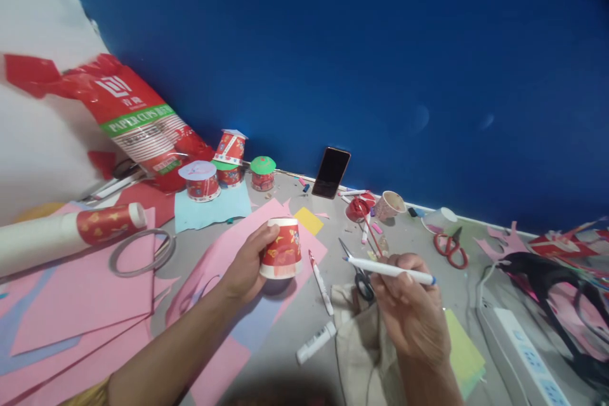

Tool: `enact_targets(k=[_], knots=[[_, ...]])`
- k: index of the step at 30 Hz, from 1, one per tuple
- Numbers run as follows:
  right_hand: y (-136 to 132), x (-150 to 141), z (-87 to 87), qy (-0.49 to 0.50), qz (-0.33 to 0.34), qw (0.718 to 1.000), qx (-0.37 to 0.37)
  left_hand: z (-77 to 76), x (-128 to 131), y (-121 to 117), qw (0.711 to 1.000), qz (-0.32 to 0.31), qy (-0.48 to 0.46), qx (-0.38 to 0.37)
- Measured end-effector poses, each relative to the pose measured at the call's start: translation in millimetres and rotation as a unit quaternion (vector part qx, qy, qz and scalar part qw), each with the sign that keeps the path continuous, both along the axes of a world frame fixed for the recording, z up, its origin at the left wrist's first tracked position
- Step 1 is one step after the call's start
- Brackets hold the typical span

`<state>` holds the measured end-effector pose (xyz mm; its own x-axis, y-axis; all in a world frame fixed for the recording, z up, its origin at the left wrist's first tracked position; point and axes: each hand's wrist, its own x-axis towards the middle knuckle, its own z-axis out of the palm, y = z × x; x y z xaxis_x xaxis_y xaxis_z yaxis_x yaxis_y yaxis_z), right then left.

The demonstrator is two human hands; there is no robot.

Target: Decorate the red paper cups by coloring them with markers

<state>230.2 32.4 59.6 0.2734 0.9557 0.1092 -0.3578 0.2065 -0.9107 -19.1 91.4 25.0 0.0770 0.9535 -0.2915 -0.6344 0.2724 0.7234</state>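
My left hand (252,266) is closed round a red patterned paper cup (281,250), held with its narrower end up above pink paper. In my right hand (412,304) is a white marker pen (387,268) with blue ends, pinched between thumb and fingers and lying nearly level. A thin red stick (372,231) runs down close to the right fingertips; whether they touch it I cannot tell. Between the hands lie a white pen with red marks (321,282), a white glue-like tube (316,342) and black-handled scissors (364,285), partly over a beige cloth (364,342).
Decorated cup pieces (200,181) with paper tops stand at the back left, near a red paper-cup bag (143,120). A phone (332,172) leans against the blue wall. Red-handled scissors (450,247), a power strip (526,355) and a tape roll (143,254) lie around.
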Motion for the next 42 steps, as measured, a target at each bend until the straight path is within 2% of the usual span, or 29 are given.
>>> enact_targets(k=[2, 4, 6, 8, 11, 14, 19, 22, 28, 42], knots=[[-3.9, -14.4, 7.3, 0.07, 0.029, 0.997, 0.01, 6.2, 1.6, -3.9, 1.0, -0.008, 0.011, 0.003], [-7.7, -28.7, 6.3, 0.07, 0.046, 0.996, 0.026, 12.3, 3.6, -8.2, 0.999, -0.016, 0.027, 0.013], [-13.2, -40.0, -0.8, 0.003, 0.048, 0.997, 0.055, 16.7, 6.2, -12.7, 0.999, -0.03, 0.039, 0.023], [-19.7, -46.8, -8.5, -0.111, 0.032, 0.987, 0.11, 18.1, 8.7, -16.6, 0.998, -0.045, 0.044, 0.029], [-26.3, -50.2, -11.8, -0.243, -0.011, 0.944, 0.223, 15.2, 11.1, -19.9, 0.997, -0.042, 0.053, 0.032], [-26.0, -52.0, -5.9, -0.305, -0.053, 0.91, 0.276, 11.4, 11.2, -19.9, 0.997, -0.021, 0.069, 0.033], [-20.7, -55.7, 0.5, -0.384, -0.037, 0.869, 0.31, 8.2, 11.3, -19.1, 0.996, -0.028, 0.081, 0.037], [-19.5, -56.4, -1.3, -0.397, -0.022, 0.858, 0.324, 4.2, 11.7, -20.2, 0.993, -0.026, 0.099, 0.052], [-19.8, -55.3, -2.7, -0.414, -0.004, 0.855, 0.312, -1.7, 10.2, -22.0, 0.989, -0.041, 0.119, 0.074], [-18.0, -57.8, -3.1, -0.418, -0.004, 0.85, 0.319, 2.0, 8.6, -22.5, 0.986, -0.055, 0.136, 0.082]])
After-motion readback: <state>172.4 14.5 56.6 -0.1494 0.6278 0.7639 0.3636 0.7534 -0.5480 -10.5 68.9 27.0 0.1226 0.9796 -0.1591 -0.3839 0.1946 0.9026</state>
